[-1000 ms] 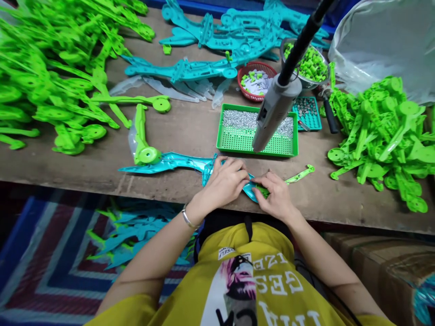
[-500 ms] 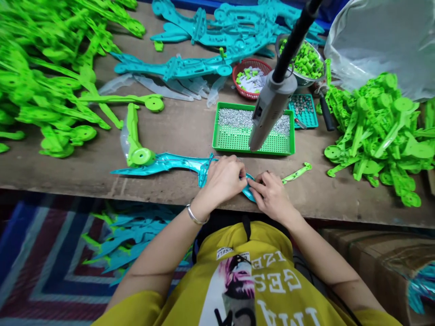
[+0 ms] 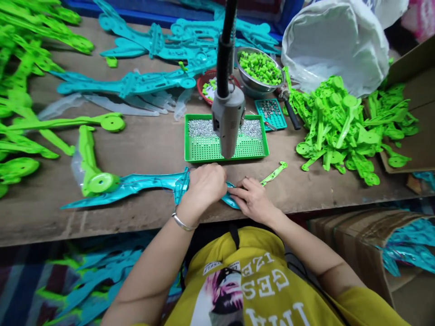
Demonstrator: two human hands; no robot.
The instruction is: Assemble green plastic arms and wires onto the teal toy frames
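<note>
A blue plastic toy sword half-shell [image 3: 152, 181] lies lengthwise near the table's front edge, with a thin wire along its blade. My left hand [image 3: 206, 183], curled with its fingertips hidden beneath, is closed over the handle just right of the guard. My right hand [image 3: 253, 199] has thumb and fingers pressed on the rounded handle end, close to the left. A green plastic arm with a round disc [image 3: 102, 183] rests across the blade. Beside my right hand lies a slim green strip [image 3: 274, 174].
A screwdriver [image 3: 228, 122] hangs over a green tray [image 3: 186, 140] of small screws. Behind are a red basket [image 3: 204, 83], a metal bowl [image 3: 253, 86] of green pieces and a turquoise tray [image 3: 277, 118]. Green parts [image 3: 336, 122] are heaped at right, blue shells [image 3: 125, 83] at back.
The camera view has shifted, so the table's contents appear further left. Both hands stay at the sword handle. My left hand has rolled over, its fingertips now out of sight.
</note>
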